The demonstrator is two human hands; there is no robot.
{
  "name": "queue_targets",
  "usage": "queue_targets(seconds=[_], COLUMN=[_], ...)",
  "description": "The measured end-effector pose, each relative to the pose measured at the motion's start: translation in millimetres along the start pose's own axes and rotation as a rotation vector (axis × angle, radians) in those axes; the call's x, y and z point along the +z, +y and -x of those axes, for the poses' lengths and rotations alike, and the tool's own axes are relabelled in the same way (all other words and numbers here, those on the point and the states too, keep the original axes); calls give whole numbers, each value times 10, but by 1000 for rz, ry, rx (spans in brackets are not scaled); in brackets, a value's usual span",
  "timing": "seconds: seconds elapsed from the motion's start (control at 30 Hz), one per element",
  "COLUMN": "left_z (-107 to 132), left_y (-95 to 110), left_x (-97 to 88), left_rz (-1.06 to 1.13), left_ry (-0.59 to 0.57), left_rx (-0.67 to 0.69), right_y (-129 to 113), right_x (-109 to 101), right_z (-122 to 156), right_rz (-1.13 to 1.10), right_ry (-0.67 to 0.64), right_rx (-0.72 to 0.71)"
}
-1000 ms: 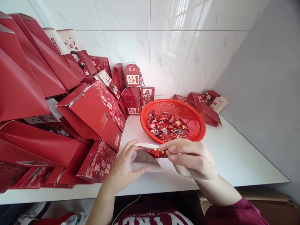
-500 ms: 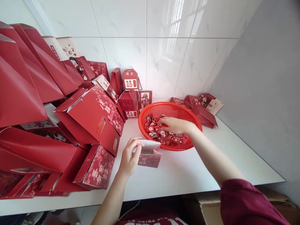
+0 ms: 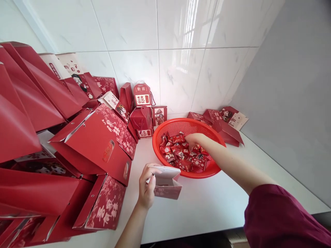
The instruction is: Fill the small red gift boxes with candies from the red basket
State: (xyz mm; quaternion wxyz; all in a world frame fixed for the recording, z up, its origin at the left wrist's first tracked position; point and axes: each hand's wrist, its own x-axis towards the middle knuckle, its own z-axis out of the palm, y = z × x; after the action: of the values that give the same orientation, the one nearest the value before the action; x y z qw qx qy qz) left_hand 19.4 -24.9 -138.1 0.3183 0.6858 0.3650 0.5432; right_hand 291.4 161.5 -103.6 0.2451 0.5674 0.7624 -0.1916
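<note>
My left hand (image 3: 148, 187) grips a small red paper gift box (image 3: 168, 193) by its left side, thumb on the inside. The box stands with its top open and its pale inner wall showing. In the red plastic basket (image 3: 156, 151), my right hand (image 3: 195, 139) reaches down among the red wrapped candies (image 3: 178, 155). Its fingers curl downward and press together, with the tips hidden, so what they hold cannot be made out.
Many red gift boxes (image 3: 90, 144) are piled at the left. Stacked small boxes (image 3: 141, 119) stand by the tiled wall (image 3: 181, 75). More boxes (image 3: 224, 129) lie behind the basket at the right, near a grey wall (image 3: 289, 86). Everything rests on a white table (image 3: 207, 203).
My right hand has moved right within the basket, and its fingers now point down instead of stretching left. My left hand still holds the gift box. The view has tilted up slightly.
</note>
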Motion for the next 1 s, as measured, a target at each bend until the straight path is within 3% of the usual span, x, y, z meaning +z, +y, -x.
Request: queue_targets(seconds=[0.2,0.6,1.0], left_z=[-3,3,16], left_y=[-19,-44,-65], left_x=[-8,-40,-42], left_rz=[-4,-5,6], left_ry=[-6,-44,-53], left_rx=[-8,-12,-31], right_y=[-55,-114,-42], right_x=[115,73,96], right_z=[-230,-200,-368], right_rz=[83,57,21], right_ry=[-65,-69,-131], right_rx=[-65,-54,-53])
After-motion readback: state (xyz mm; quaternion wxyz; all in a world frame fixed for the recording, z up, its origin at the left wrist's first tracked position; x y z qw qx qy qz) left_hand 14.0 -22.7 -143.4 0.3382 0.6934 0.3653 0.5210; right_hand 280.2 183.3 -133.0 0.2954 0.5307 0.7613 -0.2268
